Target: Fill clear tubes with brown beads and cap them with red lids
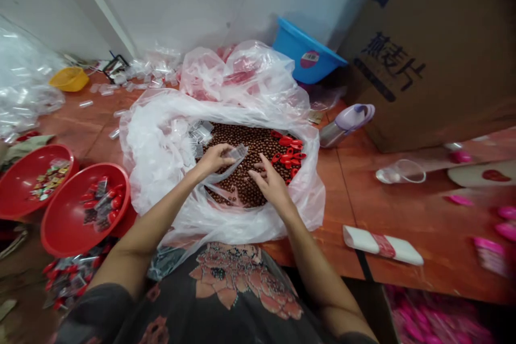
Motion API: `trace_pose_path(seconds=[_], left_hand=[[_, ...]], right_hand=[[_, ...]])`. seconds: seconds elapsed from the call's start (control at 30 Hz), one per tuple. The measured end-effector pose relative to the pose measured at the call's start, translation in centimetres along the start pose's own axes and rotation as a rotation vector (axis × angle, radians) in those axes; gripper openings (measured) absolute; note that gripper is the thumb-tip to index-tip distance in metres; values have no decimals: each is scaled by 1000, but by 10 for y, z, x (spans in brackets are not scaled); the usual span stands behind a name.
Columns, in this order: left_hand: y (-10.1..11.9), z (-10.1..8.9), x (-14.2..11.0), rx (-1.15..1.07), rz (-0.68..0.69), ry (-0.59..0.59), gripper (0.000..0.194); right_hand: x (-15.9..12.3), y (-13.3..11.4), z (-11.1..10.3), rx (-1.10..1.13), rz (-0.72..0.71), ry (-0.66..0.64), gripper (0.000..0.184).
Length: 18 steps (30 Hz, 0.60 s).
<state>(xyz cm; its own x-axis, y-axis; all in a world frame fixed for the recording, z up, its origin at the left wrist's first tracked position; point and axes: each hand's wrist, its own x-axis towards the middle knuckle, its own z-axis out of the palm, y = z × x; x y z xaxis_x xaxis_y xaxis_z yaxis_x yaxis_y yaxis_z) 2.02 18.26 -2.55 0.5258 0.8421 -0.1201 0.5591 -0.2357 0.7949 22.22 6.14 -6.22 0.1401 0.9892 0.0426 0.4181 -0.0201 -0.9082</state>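
A large clear plastic bag lies open in front of me, full of small brown beads with red plastic pieces at its right side. My left hand pinches a small clear plastic packet just above the beads. Fingers bent, my right hand rests down on the brown beads beside it. Several small clear packets lie at the bag's left inner edge.
Two red bowls with small items stand at left. A blue basin, a yellow bowl, a cardboard box, a lilac-lidded bottle, a clear cup and a white wrapped bundle lie around on the brown surface.
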Motion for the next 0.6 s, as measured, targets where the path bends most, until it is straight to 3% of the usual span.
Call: trace_pose_path(seconds=[0.1, 0.23, 0.43, 0.5, 0.6], left_hand=[[9, 13, -35, -82, 30, -158, 34], [12, 29, -54, -305, -153, -278, 37], [13, 29, -36, -116, -207, -287, 23], [18, 31, -28, -15, -207, -215, 27], [26, 41, -14, 156, -185, -84, 29]], right_hand=[[-1, -11, 14, 213, 53, -77, 46], [-18, -8, 17, 316, 144, -52, 33], [-48, 13, -33, 308, 262, 347, 37], [-53, 14, -43, 255, 244, 286, 37], [-58, 9, -36, 112, 123, 28, 37]])
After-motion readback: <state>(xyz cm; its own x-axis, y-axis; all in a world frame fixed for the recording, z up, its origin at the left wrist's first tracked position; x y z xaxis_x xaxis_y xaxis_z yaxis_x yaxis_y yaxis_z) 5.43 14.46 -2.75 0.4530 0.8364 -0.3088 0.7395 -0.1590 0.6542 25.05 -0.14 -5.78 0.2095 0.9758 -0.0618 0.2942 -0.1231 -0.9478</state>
